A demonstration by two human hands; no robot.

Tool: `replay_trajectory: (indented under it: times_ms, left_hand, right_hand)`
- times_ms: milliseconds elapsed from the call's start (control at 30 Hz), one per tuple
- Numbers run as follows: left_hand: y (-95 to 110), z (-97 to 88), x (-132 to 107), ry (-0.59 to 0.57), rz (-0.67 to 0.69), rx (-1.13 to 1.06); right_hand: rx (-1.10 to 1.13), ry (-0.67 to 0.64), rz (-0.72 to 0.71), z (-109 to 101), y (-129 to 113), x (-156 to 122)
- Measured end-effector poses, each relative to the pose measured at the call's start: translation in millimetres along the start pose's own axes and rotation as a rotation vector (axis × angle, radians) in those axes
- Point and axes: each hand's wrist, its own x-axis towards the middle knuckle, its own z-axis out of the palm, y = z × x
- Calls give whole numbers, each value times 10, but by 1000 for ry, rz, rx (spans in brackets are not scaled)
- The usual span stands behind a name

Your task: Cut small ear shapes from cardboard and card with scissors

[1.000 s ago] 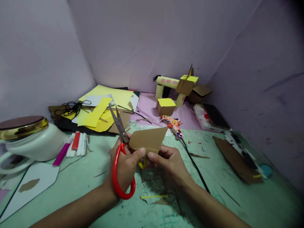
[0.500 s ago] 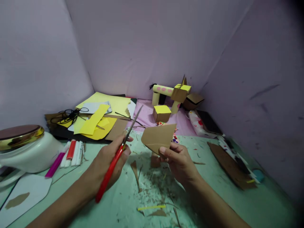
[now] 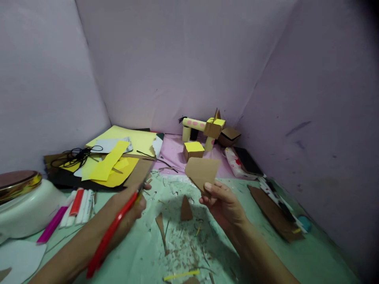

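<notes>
— Where is the cardboard piece (image 3: 203,171)?

— Lifted clear of the green table (image 3: 266,252), about the middle of the view. The right hand (image 3: 223,203) pinches its lower corner between thumb and fingertips. The rest of the piece stands free, its flat brown face turned to the camera.

— And the left hand (image 3: 127,207)?

— Curled tight around the red handles of the scissors (image 3: 112,232), low over the table. It is left of the cardboard piece and apart from it. The blades point up and away toward the yellow paper (image 3: 118,157). They are blurred, so I cannot tell whether they are parted.

— What lies under the hands?

— A small triangular offcut (image 3: 186,209) and a longer narrow offcut (image 3: 161,225) lie on the table between the hands, among thin slivers. A yellow strip (image 3: 180,275) lies near the bottom edge.

— Farther out?

— On the left, a row of markers (image 3: 77,203) lies beside a white pot (image 3: 20,209) with a gold lid. Behind them a black cord (image 3: 74,156) rests on the paper pile. At the back stands a small box (image 3: 194,150) with a yellow top. Just behind it is a cardboard model (image 3: 204,126) with a spotted yellow tube. A brown cardboard strip (image 3: 274,215) lies along the right wall.
</notes>
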Motion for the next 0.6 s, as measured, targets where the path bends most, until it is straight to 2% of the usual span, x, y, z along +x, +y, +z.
replay_trajectory:
  times_ms: [133,267,400,600]
  left_hand:
    - [111,91,42,-81,-180,-214]
    - [47,289,23,-157,-377,-356]
    - [-41,397,-4,-132,-373,-313]
    - [-3,382,-22,-128,-364,-309]
  right_hand:
    - [6,-47,244,85,206,-66]
    - [-56,-95,358,155,394,-144]
    - [-83,-104,399,161,439,-165]
    - [-98,-137,412,161,419,-167]
